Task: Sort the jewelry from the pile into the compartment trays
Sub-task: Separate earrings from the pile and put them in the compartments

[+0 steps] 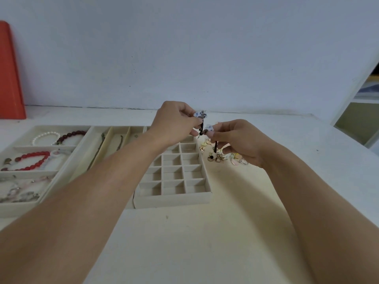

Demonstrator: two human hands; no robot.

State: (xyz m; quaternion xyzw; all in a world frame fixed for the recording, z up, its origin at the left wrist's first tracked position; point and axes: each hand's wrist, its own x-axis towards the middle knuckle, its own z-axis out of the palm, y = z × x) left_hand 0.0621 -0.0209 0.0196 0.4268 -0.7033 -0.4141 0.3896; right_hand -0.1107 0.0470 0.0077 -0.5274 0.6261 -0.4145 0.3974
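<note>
A: From the head camera, what did each hand have?

B: The left hand point(174, 121) pinched a small white earring with blue marks point(200, 114), a black tassel hanging from it. The right hand point(238, 140) pinched a matching earring point(209, 128) just beside it, its own black tassel drooping down. So each grip was clamped on one earring, both raised above the tabletop point(205, 242).

A: And the pile?

B: The jewelry pile point(221, 154), small gold and pale pieces, lay on the tabletop under the right hand, just beside the right edge of the grid tray point(174, 199). The visible small square cells of that tray held nothing I could make out.

A: The other trays?

B: To the left, a narrow-slot tray point(106, 140) held thin chains. Farthest left, a wide-compartment tray point(20, 208) held a white pearl bracelet point(44, 137) and a dark red bead bracelet point(70, 136) together, a bright red bead bracelet point(33, 160) in the next compartment, and blurred silvery pieces nearest.

A: Anything behind?

B: An orange panel point(10, 74) leaned at the wall.
</note>
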